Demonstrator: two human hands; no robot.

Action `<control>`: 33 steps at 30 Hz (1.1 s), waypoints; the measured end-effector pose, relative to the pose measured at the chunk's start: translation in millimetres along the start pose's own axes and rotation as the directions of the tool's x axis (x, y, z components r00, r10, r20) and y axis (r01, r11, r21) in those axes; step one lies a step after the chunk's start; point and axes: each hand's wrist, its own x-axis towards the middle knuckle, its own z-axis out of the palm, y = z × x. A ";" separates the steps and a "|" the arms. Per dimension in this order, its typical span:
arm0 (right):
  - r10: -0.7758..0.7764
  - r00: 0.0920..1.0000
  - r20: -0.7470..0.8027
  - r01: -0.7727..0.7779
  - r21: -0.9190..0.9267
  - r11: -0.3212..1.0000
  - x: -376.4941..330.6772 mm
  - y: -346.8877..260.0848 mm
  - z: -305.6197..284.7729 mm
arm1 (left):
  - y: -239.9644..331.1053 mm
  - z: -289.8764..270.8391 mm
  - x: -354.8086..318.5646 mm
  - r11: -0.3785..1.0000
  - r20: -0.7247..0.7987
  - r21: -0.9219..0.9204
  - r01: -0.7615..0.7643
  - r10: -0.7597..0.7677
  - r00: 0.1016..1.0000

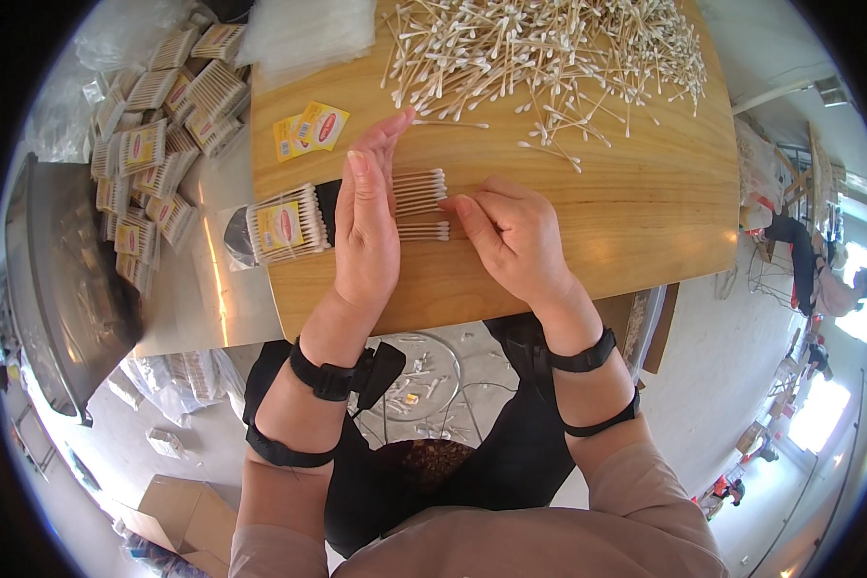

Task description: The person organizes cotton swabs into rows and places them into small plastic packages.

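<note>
Two hands [366, 226], two yellow labels [310, 130], one wooden board [645, 202], swabs too many to count

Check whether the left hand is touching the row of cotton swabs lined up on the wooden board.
Touching. The head view shows the left hand set edge-on against the left ends of the aligned cotton swabs, no gap visible; the right hand meets them from the right.

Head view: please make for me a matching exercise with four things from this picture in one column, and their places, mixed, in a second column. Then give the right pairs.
Things:
1. loose cotton swabs
2. yellow labels
3. packed swab bundles
4. left hand

Places:
A. upright on its edge against a row of aligned swabs
B. piled on the grey surface left of the wooden board
C. heaped at the far end of the wooden board
D. flat on the board's far left corner

Pairs: 1-C, 2-D, 3-B, 4-A
</note>
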 end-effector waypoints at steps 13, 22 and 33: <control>0.014 1.000 -0.020 -0.014 -0.016 1.000 1.0 -0.8 2.5 | 2.6 4.3 0.4 0.999 -0.031 0.046 -0.010 0.011 0.999; 0.004 0.998 -0.064 -0.010 -0.097 0.995 3.0 -1.0 7.5 | 0.6 4.0 0.2 0.999 -0.037 0.036 -0.002 0.003 0.999; 0.043 0.995 -0.086 -0.053 -0.117 0.992 4.9 -4.3 7.5 | -0.9 0.6 -0.4 1.000 0.012 -0.006 -0.011 0.011 1.000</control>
